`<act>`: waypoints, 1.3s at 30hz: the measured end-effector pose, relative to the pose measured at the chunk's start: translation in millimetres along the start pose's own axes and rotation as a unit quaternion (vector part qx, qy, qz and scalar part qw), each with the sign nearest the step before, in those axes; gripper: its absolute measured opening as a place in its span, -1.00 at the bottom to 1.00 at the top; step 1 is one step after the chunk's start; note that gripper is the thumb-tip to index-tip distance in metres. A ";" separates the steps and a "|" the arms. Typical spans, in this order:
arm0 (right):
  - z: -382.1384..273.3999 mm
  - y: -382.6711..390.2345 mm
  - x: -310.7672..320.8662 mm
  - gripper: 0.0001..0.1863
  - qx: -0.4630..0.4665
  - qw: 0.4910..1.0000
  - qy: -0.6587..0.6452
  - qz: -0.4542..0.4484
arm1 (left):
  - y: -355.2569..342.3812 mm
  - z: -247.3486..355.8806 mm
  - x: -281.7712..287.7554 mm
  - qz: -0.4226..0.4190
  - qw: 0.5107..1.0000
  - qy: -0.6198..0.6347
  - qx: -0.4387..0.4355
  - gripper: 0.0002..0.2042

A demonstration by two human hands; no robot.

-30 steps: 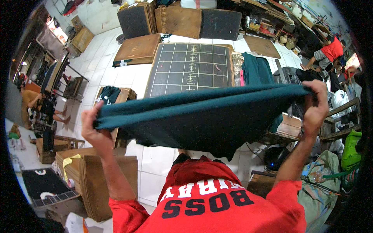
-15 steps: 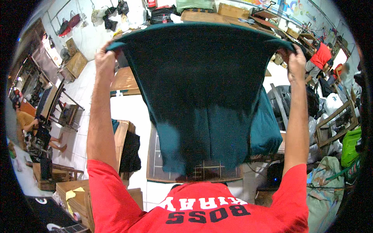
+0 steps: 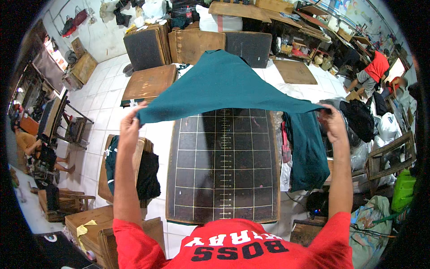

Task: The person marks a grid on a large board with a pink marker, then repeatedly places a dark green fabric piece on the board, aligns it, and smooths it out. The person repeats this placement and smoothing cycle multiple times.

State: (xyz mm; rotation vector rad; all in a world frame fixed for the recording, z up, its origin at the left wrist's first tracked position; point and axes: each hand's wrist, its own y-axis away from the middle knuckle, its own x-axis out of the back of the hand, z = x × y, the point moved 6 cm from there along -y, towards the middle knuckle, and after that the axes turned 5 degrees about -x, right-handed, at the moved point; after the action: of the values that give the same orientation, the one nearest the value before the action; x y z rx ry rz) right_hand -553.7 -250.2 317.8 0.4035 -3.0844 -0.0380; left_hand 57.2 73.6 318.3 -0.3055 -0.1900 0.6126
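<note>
Hands (image 3: pixel 131 127) (image 3: pixel 332 123) gripping teal cloth (image 3: pixel 224 85), gridded board (image 3: pixel 224 166) below

The dark teal cloth (image 3: pixel 224 85) is held in the air, stretched wide between two raised corners. It spreads out flat and forms a triangle shape, with its far point away from the person, above the dark gridded surface (image 3: pixel 224 179).

You have two hands up — left hand (image 3: pixel 130 127), right hand (image 3: pixel 332 123) — on one teal cloth (image 3: pixel 224 85). One dark gridded board (image 3: pixel 224 166) lies near you, one teal pile (image 3: pixel 309 152) right, two other people — far right (image 3: pixel 374 71), far left (image 3: pixel 31 145).
</note>
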 end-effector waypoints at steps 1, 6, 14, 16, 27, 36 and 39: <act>25.3 -6.6 -12.2 -0.74 -0.029 0.999 0.029 -0.014 | 0.8 -31.0 -5.8 -0.014 0.999 -0.019 0.047 -0.71; 83.1 -11.2 -42.4 -0.72 -0.160 0.980 0.108 -0.044 | 20.3 -116.6 -29.1 -0.080 0.973 -0.043 0.210 -0.65; 55.8 -60.6 -67.4 -0.69 -0.124 0.985 0.075 -0.089 | -30.6 -122.0 -43.4 -0.115 0.948 -0.080 0.284 -0.61; 36.6 -78.1 -61.1 -0.66 -0.054 0.997 -0.044 -0.021 | -69.3 -105.4 -39.0 -0.011 0.976 -0.042 0.211 -0.77; 106.3 -98.0 -76.5 -0.74 -0.083 0.996 -0.028 0.033 | -87.9 -147.0 -28.1 0.146 0.977 0.045 0.148 -0.71; 186.2 -16.8 -77.3 -0.70 0.037 0.809 0.586 -0.026 | 35.5 -219.6 -23.9 0.081 0.892 -0.429 0.120 -0.74; 210.9 9.7 -73.5 -0.64 0.014 0.771 0.635 -0.051 | 77.0 -221.4 -34.9 0.025 0.845 -0.516 0.140 -0.73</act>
State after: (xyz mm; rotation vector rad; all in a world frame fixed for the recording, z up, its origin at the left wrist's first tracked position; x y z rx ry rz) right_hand -492.2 -217.6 105.3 0.3618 -1.7069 0.1966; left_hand 46.5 62.9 81.8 0.3430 -1.1257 0.8002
